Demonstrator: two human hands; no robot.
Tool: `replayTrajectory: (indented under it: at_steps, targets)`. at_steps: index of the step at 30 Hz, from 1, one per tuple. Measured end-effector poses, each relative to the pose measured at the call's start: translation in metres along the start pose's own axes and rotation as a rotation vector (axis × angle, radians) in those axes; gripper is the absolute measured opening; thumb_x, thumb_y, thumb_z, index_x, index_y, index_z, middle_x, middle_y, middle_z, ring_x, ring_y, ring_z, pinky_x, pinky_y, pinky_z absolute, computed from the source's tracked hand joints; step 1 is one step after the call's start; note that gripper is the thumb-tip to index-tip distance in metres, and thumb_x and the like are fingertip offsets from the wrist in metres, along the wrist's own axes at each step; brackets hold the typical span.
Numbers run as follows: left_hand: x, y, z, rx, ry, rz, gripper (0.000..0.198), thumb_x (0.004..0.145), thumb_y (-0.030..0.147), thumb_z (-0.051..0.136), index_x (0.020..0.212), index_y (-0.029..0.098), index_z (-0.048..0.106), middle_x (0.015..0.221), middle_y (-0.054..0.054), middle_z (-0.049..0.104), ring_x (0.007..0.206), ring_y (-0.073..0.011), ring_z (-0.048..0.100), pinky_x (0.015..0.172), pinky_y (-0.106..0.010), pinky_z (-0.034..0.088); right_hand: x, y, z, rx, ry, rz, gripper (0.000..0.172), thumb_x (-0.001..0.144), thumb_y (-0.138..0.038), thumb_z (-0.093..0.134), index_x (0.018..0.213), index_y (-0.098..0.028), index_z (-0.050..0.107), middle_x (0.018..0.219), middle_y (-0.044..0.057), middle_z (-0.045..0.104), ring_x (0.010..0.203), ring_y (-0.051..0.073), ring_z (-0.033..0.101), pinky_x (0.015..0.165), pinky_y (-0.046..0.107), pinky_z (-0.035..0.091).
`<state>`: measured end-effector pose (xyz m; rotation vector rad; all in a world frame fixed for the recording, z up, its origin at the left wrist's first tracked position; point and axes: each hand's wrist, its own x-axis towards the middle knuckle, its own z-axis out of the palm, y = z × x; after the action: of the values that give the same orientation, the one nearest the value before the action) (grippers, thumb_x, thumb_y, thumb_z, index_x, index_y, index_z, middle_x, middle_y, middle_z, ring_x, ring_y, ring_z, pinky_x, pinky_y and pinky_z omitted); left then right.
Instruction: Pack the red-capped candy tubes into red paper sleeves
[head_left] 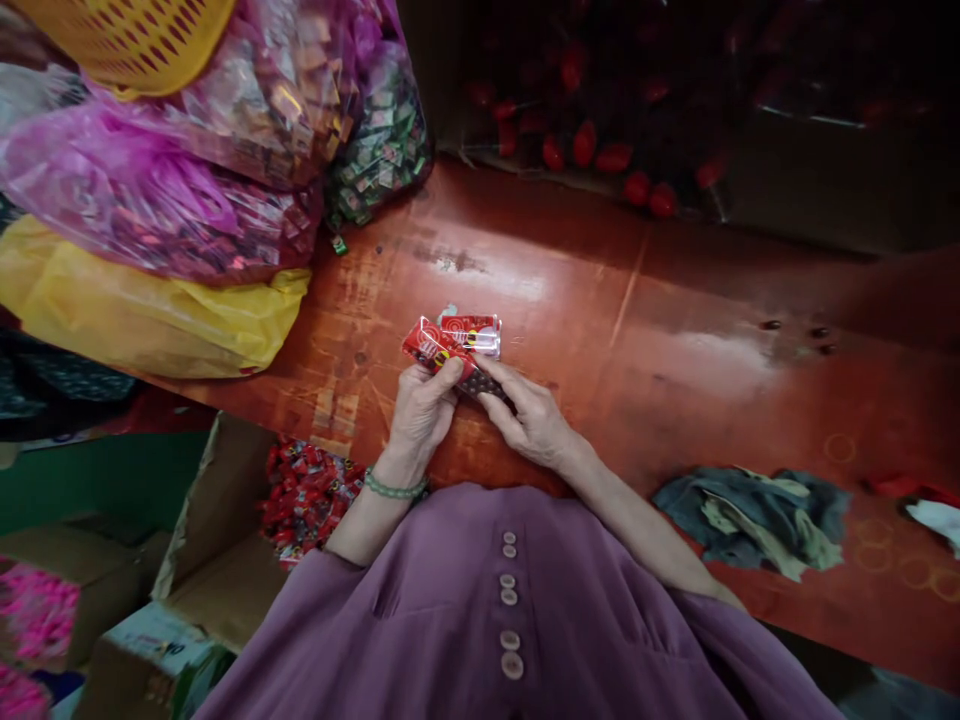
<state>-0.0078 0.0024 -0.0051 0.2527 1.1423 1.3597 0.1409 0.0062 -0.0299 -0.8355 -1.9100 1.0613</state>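
Left hand [426, 405] pinching 1 red packet [424, 341] between thumb and fingers, right hand [536, 415] thumb and fingers pinching its dark end, packet over the table [570, 300] near front edge; 1 second red packet [484, 325] just beyond, overlapped in view, can't tell if touching; 1 green bracelet [394, 490], left wrist; 3 dark bits [820, 332] right, 1 grey-green cloth [750, 515] nearer; left, 1 yellow basket [142, 45] above piled bags [150, 310], 1 open box [206, 500] of red pieces [307, 500] below

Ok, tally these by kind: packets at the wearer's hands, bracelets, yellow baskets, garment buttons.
Packets: 2
Bracelet: 1
Basket: 1
Buttons: 6
Total: 10
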Motion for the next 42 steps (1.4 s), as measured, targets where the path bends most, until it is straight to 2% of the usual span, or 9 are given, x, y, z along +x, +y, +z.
replayTrajectory:
  at_steps: [7, 13, 17, 24, 28, 32, 36, 40, 42]
  targets:
    - [0.002, 0.004, 0.000, 0.084, -0.082, -0.085, 0.032, 0.051, 0.036, 0.094, 0.072, 0.018, 0.078, 0.075, -0.002, 0.077, 0.069, -0.0120, 0.068, 0.076, -0.024, 0.055, -0.001, 0.000, -0.001, 0.012, 0.012, 0.016, 0.054, 0.098, -0.018, 0.049, 0.150, -0.019, 0.038, 0.139, 0.014, 0.061, 0.125, 0.020, 0.063, 0.106, 0.036, 0.054]
    - [0.007, -0.003, 0.003, 0.035, -0.020, -0.072, 0.032, 0.048, 0.038, 0.095, 0.066, 0.018, 0.076, 0.068, 0.001, 0.074, 0.061, -0.0083, 0.064, 0.069, -0.022, 0.052, -0.001, 0.004, 0.000, -0.081, 0.031, -0.044, 0.054, 0.098, -0.015, 0.046, 0.151, -0.017, 0.037, 0.134, 0.015, 0.063, 0.123, 0.022, 0.064, 0.104, 0.038, 0.056]
    - [0.006, -0.005, 0.000, -0.007, -0.002, -0.062, 0.032, 0.047, 0.037, 0.095, 0.067, 0.020, 0.076, 0.071, 0.002, 0.075, 0.065, -0.0078, 0.065, 0.073, -0.020, 0.053, -0.002, 0.003, 0.000, -0.052, 0.012, -0.033, 0.051, 0.099, -0.017, 0.045, 0.150, -0.018, 0.039, 0.133, 0.014, 0.064, 0.121, 0.021, 0.064, 0.104, 0.039, 0.056]
    - [-0.002, -0.001, 0.001, 0.054, -0.050, -0.039, 0.028, 0.055, 0.035, 0.093, 0.073, 0.020, 0.077, 0.076, 0.002, 0.076, 0.068, -0.0085, 0.067, 0.075, -0.021, 0.054, 0.000, -0.002, -0.002, 0.122, 0.016, 0.094, 0.045, 0.099, -0.023, 0.047, 0.144, -0.020, 0.045, 0.137, 0.010, 0.063, 0.122, 0.017, 0.064, 0.105, 0.034, 0.054]
    - [-0.001, -0.004, 0.005, 0.065, 0.012, -0.005, 0.029, 0.052, 0.035, 0.094, 0.071, 0.021, 0.077, 0.075, 0.003, 0.076, 0.067, -0.0071, 0.066, 0.074, -0.019, 0.053, 0.000, -0.005, -0.005, 0.011, -0.010, 0.044, 0.050, 0.099, -0.021, 0.045, 0.148, -0.020, 0.040, 0.134, 0.011, 0.065, 0.119, 0.019, 0.066, 0.102, 0.036, 0.056]
    - [-0.001, -0.009, 0.007, 0.034, 0.018, 0.003, 0.031, 0.050, 0.037, 0.095, 0.069, 0.022, 0.077, 0.073, 0.003, 0.076, 0.065, -0.0068, 0.065, 0.070, -0.019, 0.053, -0.002, -0.008, -0.006, -0.114, -0.046, 0.013, 0.051, 0.099, -0.020, 0.042, 0.150, -0.018, 0.037, 0.129, 0.013, 0.066, 0.117, 0.022, 0.066, 0.102, 0.039, 0.057]
    - [-0.005, -0.009, 0.004, 0.034, -0.021, -0.040, 0.030, 0.054, 0.038, 0.093, 0.072, 0.020, 0.078, 0.073, 0.003, 0.076, 0.064, -0.0051, 0.065, 0.070, -0.016, 0.053, -0.006, -0.009, -0.001, 0.010, -0.012, 0.109, 0.050, 0.098, -0.023, 0.046, 0.148, -0.019, 0.041, 0.132, 0.012, 0.064, 0.115, 0.021, 0.066, 0.100, 0.038, 0.057]
    - [-0.009, -0.007, -0.002, 0.068, -0.105, -0.072, 0.027, 0.059, 0.037, 0.091, 0.074, 0.019, 0.078, 0.073, 0.002, 0.076, 0.065, -0.0057, 0.066, 0.069, -0.016, 0.053, -0.013, -0.011, 0.007, 0.245, -0.013, 0.326, 0.051, 0.099, -0.028, 0.046, 0.149, -0.021, 0.037, 0.115, 0.006, 0.070, 0.085, 0.014, 0.070, 0.082, 0.032, 0.062]
    - [-0.011, -0.007, -0.004, 0.081, -0.113, -0.079, 0.026, 0.060, 0.036, 0.091, 0.073, 0.018, 0.078, 0.074, 0.001, 0.076, 0.065, -0.0062, 0.066, 0.069, -0.017, 0.053, -0.016, -0.011, 0.010, 0.267, 0.015, 0.342, 0.050, 0.099, -0.029, 0.046, 0.148, -0.022, 0.040, 0.124, 0.008, 0.066, 0.096, 0.015, 0.069, 0.090, 0.034, 0.060]
